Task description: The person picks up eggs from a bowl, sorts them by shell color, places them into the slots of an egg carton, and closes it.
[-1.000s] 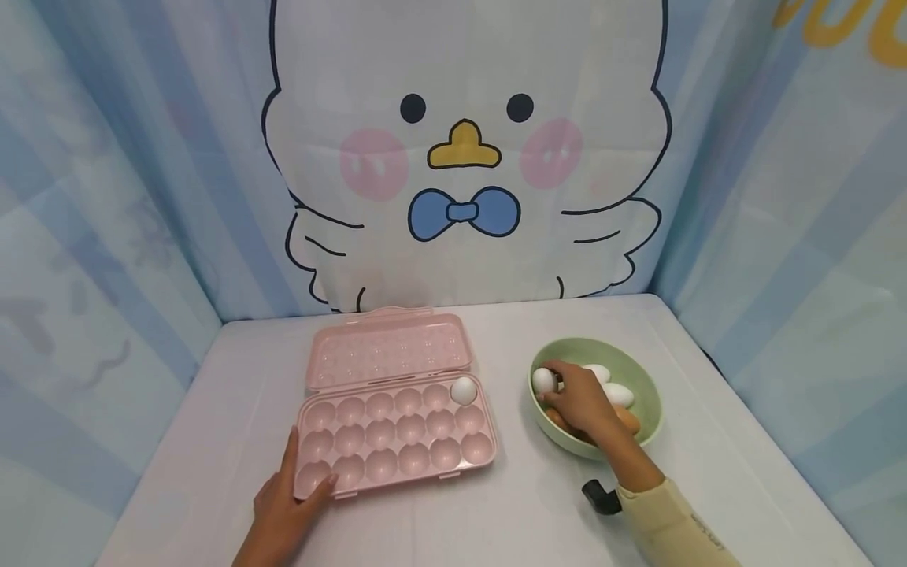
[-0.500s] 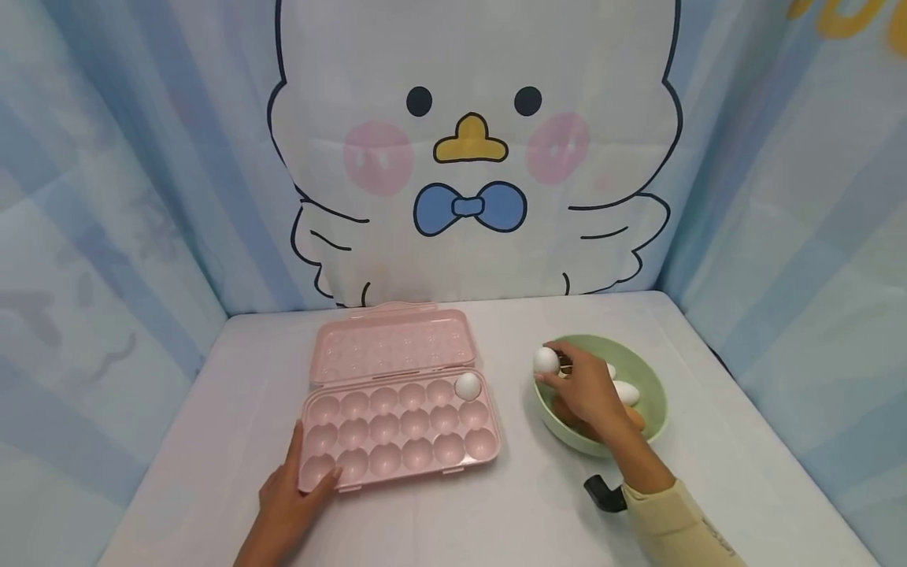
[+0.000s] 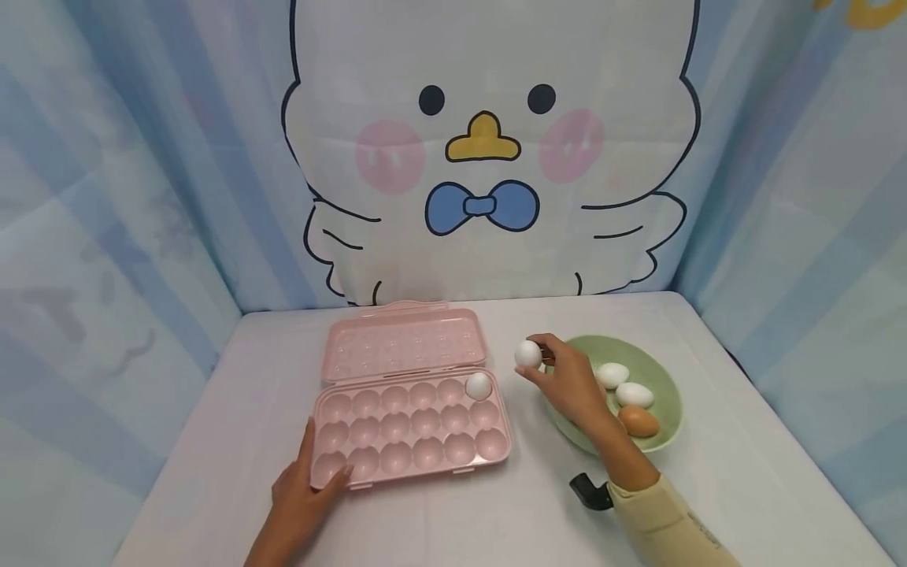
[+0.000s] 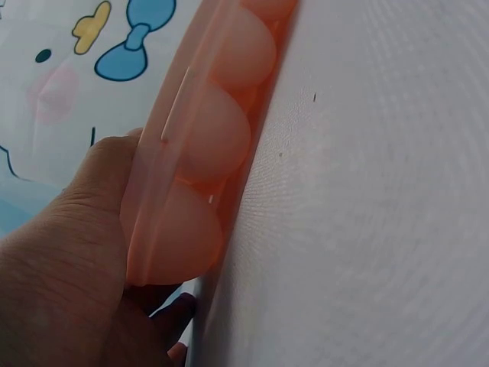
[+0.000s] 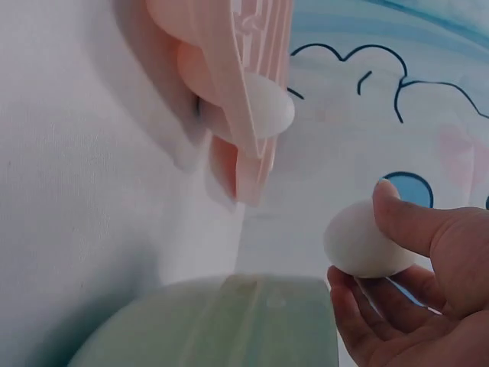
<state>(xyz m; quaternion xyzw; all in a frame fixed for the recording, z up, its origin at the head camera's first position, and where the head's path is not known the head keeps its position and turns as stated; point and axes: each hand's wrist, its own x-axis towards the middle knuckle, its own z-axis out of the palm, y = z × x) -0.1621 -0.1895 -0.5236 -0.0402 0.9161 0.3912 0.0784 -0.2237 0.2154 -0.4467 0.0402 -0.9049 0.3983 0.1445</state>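
Note:
A white egg (image 3: 527, 354) is pinched between the thumb and fingers of my right hand (image 3: 570, 386), just off the left rim of the green bowl (image 3: 669, 429). The right wrist view shows this egg (image 5: 367, 238) held clear beyond the bowl's wall. My left hand (image 3: 305, 488) grips the front left corner of the pink egg carton (image 3: 425, 470), its thumb over the front rim and fingers along the left side. The carton lies with its lid (image 3: 405, 342) folded back. One white egg (image 3: 478, 386) sits in the back right cup.
Inside the bowl lie white eggs (image 3: 634, 394) and a brown egg (image 3: 638, 421); part of the bowl is hidden behind the right hand. A black angled piece (image 3: 590, 492) shows by the right sleeve (image 3: 662, 520). Printed curtains (image 3: 482, 260) border the white table (image 3: 468, 528).
My right hand has lifted the white egg out of the bowl and carried it left past the rim. The left hand has kept its hold on the carton. The head view has shifted slightly.

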